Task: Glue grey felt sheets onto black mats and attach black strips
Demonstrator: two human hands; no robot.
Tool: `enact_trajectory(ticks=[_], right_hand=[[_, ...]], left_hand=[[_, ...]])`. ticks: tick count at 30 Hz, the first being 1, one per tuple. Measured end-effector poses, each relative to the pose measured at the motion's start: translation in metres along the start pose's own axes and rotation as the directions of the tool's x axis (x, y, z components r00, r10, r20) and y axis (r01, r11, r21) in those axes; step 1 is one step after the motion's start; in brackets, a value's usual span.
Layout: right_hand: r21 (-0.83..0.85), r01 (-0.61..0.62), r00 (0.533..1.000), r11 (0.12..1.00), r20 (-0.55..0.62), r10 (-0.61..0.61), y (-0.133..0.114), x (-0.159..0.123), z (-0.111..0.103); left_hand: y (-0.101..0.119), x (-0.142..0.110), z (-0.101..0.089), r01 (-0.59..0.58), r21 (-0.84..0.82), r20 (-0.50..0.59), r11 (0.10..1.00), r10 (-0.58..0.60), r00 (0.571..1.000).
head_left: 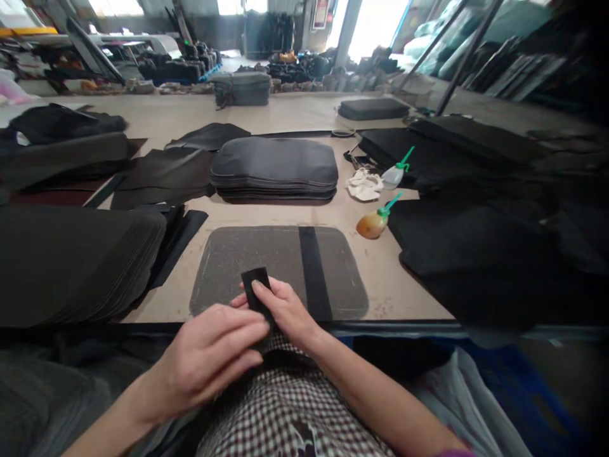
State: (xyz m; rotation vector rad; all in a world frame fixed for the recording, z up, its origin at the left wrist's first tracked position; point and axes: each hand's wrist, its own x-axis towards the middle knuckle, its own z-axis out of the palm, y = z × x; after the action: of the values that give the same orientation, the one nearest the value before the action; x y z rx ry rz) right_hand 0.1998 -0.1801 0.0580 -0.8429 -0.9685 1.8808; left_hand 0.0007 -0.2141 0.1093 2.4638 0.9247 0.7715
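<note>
My right hand (289,312) grips a short black strip (255,278), its thumb pressed on the near face and the fingers behind. My left hand (209,355) is closed at the strip's lower end, with its fingers partly covering that end. Beneath and beyond the hands, a dark grey panel (252,247) with rounded corners lies flat at the table's front edge. Across the right part of the panel runs a wider black band (314,273).
Behind the panel sits a stack of black rounded panels (276,162). To the right stand a bottle of amber liquid (372,225), a white bottle (392,176) and a crumpled white cloth (364,185). Black sheets are piled at left (71,260) and right (480,254).
</note>
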Motion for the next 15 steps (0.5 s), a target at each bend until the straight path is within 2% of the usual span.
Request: enact_trajectory(ticks=[1, 2, 3, 4, 5, 7, 9, 12, 15], right_hand=[[-0.021, -0.003, 1.000, 1.000, 0.020, 0.003, 0.000, -0.001, -0.002], [-0.032, -0.010, 0.999, 0.999, 0.039, 0.011, 0.001, -0.001, -0.003], [-0.031, -0.022, 0.998, 0.999, 0.059, 0.024, 0.001, -0.001, -0.004], [-0.025, -0.038, 0.996, 0.999, 0.084, 0.040, 0.003, 0.000, -0.004], [-0.016, -0.054, 0.993, 0.998, 0.107, 0.055, 0.004, 0.001, -0.003], [0.001, -0.085, 0.987, 0.996, 0.137, 0.084, 0.007, 0.005, 0.000], [0.003, -0.114, 0.984, 0.994, 0.140, 0.112, 0.010, 0.008, 0.003], [-0.067, -0.157, 0.983, 0.985, 0.083, 0.163, 0.014, 0.011, 0.002], [-0.263, -0.142, 0.989, 0.954, -0.006, 0.146, 0.020, 0.010, -0.006]], left_hand=[[-0.009, 0.002, -0.005, 0.152, -0.071, -0.084, 0.986, -0.158, 0.984], [-0.019, 0.005, -0.009, 0.298, -0.145, -0.146, 0.943, -0.319, 0.937], [-0.029, 0.009, -0.012, 0.421, -0.218, -0.160, 0.881, -0.458, 0.875], [-0.038, 0.014, -0.014, 0.507, -0.288, -0.121, 0.812, -0.556, 0.822], [-0.046, 0.019, -0.015, 0.565, -0.350, -0.032, 0.747, -0.613, 0.790], [-0.060, 0.031, -0.012, 0.632, -0.431, 0.182, 0.644, -0.624, 0.760], [-0.074, 0.041, -0.008, 0.655, -0.452, 0.283, 0.605, -0.599, 0.749], [-0.106, 0.054, -0.005, 0.641, -0.405, 0.227, 0.653, -0.607, 0.762], [-0.150, 0.069, -0.004, 0.588, -0.255, 0.100, 0.768, -0.584, 0.806]])
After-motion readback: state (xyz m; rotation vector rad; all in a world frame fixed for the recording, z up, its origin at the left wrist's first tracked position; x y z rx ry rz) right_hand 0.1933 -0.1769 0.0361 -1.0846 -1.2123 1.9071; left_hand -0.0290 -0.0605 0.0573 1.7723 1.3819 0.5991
